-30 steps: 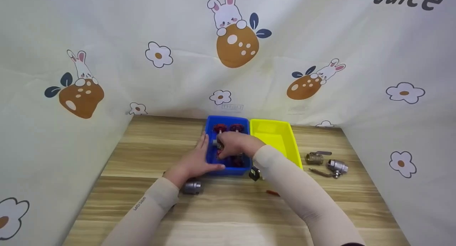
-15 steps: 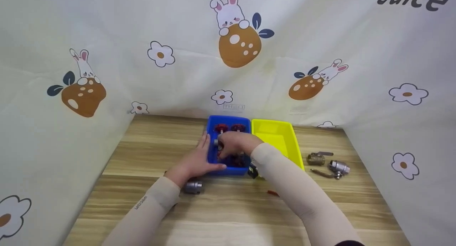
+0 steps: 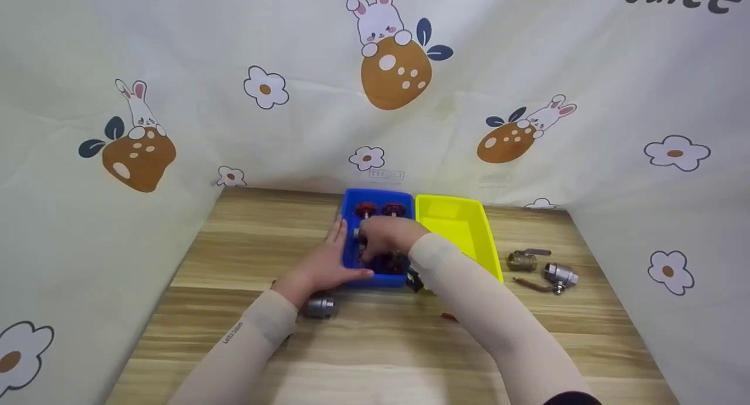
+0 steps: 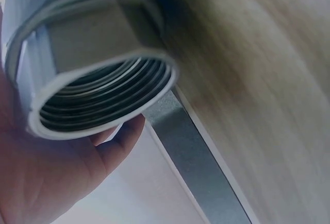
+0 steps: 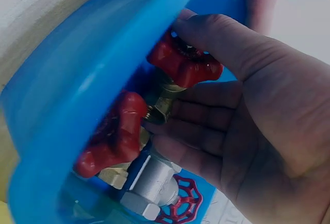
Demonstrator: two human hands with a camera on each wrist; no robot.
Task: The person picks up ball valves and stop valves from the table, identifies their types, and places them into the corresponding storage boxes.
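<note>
My right hand (image 3: 391, 235) reaches down into the blue bin (image 3: 375, 281). In the right wrist view its thumb lies on the red handwheel of a brass valve (image 5: 181, 67), with curled fingers beneath the body. A second red-wheeled brass valve (image 5: 116, 136) and a silver valve with a red wheel (image 5: 152, 183) sit beside it. My left hand (image 3: 319, 268) rests against the bin's left wall, fingers extended, thumb over the front rim. Close to the left wrist lies a silver ball valve (image 3: 321, 307); its threaded opening fills much of the left wrist view.
A yellow bin (image 3: 460, 232) stands right of the blue one. Farther right on the wooden table are a brass ball valve (image 3: 522, 261) and a steel ball valve (image 3: 562, 274) with levers. A small orange-red piece (image 3: 450, 317) shows beside the right sleeve. Printed cloth walls surround the table.
The head view has shifted slightly. Both hands stay at the blue bin, with no clear change in how they lie.
</note>
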